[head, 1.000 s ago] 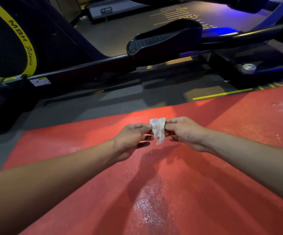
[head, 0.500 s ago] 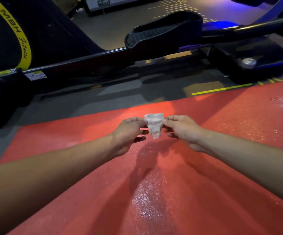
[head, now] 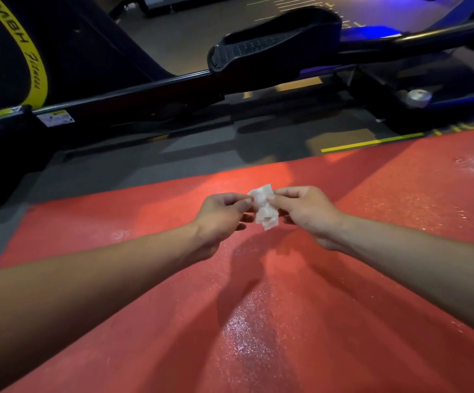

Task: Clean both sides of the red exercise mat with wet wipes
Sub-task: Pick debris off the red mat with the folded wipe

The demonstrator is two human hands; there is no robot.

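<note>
wet wipe [head: 264, 207] stayed bunched, pinched between left hand [head: 224, 214] and right hand [head: 303, 211] fingers above red exercise mat [head: 258, 307] | hands barely shifted | wiping paused, wipe probably being refolded

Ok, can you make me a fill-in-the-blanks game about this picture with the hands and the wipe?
1. The left hand and right hand pinch a small crumpled wet wipe whose colour is ____.
2. Under the hands lies an exercise mat coloured ____.
3. The shiny patches on the mat look ____.
4. The stripe on the black fitness machine is ____.

Missing words: white; red; wet; yellow
</note>
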